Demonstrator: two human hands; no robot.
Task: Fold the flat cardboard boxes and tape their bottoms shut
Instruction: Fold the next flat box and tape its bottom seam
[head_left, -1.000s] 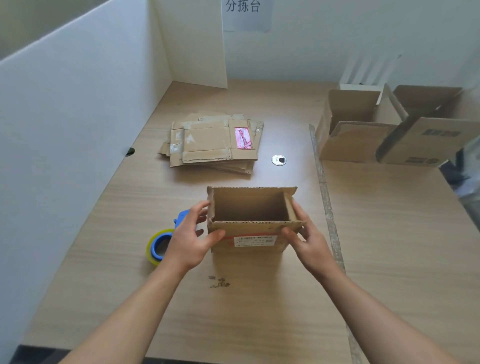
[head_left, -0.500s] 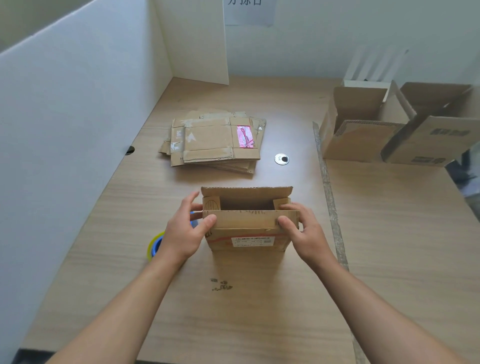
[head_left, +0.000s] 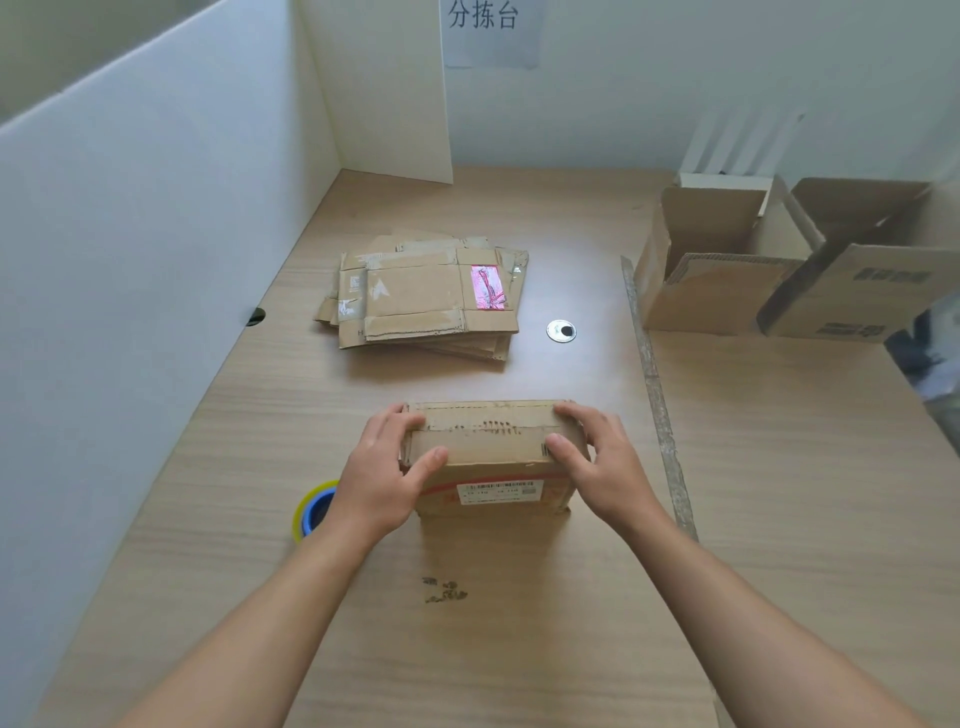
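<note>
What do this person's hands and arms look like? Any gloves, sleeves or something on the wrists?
Everything in view is bare. The left hand and right hand wear no gloves and no rings that I can see. The left forearm and right forearm show no sleeve down to the picture's edge, and neither wrist carries a watch or band.

White paper sign on the wall, top centre of frame, reads 分拣台, white shipping label on near face of centre box, print too small to read, pink sticker on flat stack, illegible, dark printed marks on right-edge box, illegible.
</note>
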